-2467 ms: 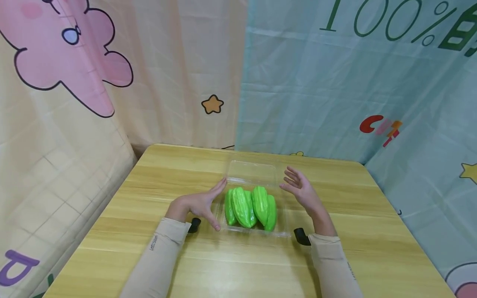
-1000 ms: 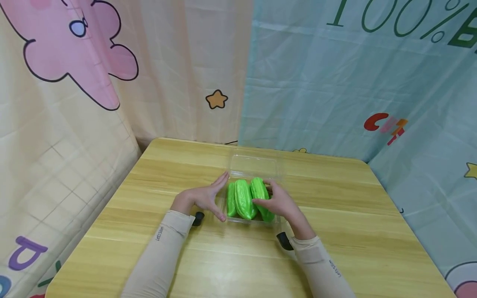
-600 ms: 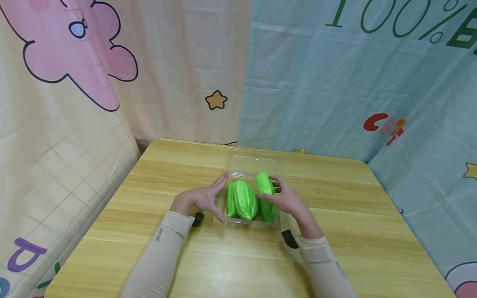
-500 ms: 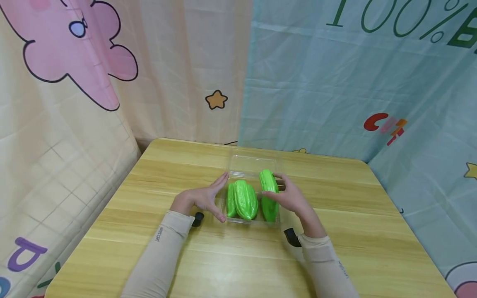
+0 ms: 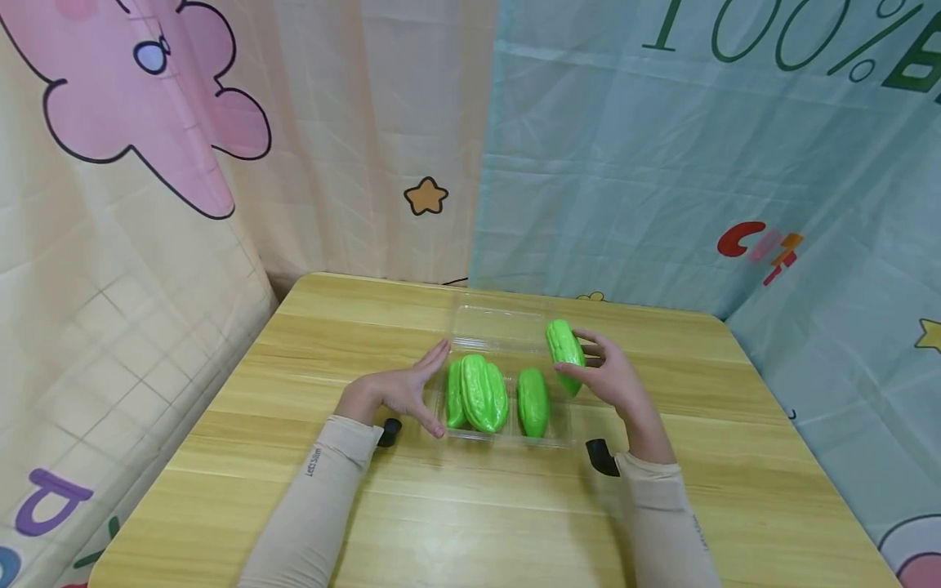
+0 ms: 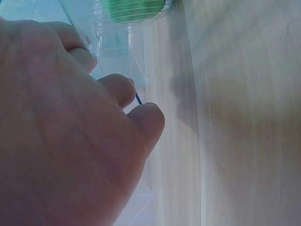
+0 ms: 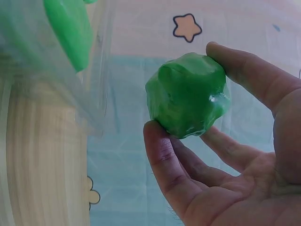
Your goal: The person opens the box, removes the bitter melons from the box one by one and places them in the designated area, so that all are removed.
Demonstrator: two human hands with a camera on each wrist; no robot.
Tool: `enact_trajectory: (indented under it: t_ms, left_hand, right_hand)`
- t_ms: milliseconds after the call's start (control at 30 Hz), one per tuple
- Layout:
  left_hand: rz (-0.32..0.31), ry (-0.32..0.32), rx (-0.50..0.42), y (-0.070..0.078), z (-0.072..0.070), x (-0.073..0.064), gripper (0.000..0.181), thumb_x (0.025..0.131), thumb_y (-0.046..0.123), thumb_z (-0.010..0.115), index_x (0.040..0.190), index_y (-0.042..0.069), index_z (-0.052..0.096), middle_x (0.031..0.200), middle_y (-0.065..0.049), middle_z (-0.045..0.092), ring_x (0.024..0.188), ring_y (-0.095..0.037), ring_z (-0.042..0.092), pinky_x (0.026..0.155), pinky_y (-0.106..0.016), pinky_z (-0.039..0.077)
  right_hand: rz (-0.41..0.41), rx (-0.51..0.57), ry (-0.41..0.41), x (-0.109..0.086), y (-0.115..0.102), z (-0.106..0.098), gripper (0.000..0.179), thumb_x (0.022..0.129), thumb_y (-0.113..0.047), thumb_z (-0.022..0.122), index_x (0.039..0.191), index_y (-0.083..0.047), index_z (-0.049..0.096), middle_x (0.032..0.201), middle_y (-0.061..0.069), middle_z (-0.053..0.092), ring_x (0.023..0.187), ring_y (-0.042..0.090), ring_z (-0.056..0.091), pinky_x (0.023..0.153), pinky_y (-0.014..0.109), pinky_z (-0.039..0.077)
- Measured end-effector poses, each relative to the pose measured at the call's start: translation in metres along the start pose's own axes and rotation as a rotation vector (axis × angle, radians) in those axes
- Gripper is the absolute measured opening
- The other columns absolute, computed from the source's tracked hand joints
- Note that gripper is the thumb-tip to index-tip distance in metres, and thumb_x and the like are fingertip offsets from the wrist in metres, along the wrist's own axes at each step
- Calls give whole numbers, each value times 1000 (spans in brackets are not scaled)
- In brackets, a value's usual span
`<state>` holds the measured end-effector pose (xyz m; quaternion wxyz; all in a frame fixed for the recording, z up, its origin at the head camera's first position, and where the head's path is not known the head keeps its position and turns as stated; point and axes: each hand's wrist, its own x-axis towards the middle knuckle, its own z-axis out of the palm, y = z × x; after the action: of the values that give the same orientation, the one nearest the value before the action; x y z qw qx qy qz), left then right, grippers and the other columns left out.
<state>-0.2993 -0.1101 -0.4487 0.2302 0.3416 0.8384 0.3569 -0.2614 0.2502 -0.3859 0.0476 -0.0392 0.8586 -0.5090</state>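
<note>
In the head view my right hand (image 5: pixel 613 371) pinches a shiny green ridged star fruit (image 5: pixel 564 349) between thumb and fingers, raised above the right side of a clear plastic box (image 5: pixel 560 429). The right wrist view shows this star fruit (image 7: pixel 186 96) end-on, lobed, with fingertips on its sides. Another star fruit (image 5: pixel 532 402) lies in the box's right half. A tight cluster of star fruits (image 5: pixel 481 396) sits in the left half. My left hand (image 5: pixel 397 392) rests at the box's left side, thumb and fingers spread apart; its fingertips touch the box edge in the left wrist view.
The box's clear lid (image 5: pixel 500 327) lies folded back behind it. Everything stands on a light wooden table (image 5: pixel 470 523). Printed curtains (image 5: pixel 603 163) hang behind the table and along both sides.
My right hand came in from the right, grasped a star fruit in the box, and lifted it up and rightward, revealing another one beneath. My left hand stays at the box's left side.
</note>
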Motion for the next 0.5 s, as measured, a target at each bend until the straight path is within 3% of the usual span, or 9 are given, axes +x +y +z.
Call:
enact_trajectory:
  t_ms: [333, 500]
  left_hand:
    - [-10, -3, 0, 0, 0, -1, 148, 68, 29, 95, 158, 10, -21, 163, -7, -29, 149, -29, -18, 119, -54, 9]
    - [-12, -2, -4, -1, 1, -1, 147, 69, 28, 95, 158, 10, -21, 163, -7, -29, 149, -29, -18, 119, -54, 8]
  right_hand:
    - [79, -5, 32, 3, 21, -23, 88, 90, -33, 78, 159, -9, 29, 152, 30, 38, 135, 46, 41, 103, 58, 44]
    - [123, 13, 27, 6, 37, -30, 85, 93, -30, 75, 159, -7, 27, 151, 33, 38, 128, 44, 49, 103, 58, 43]
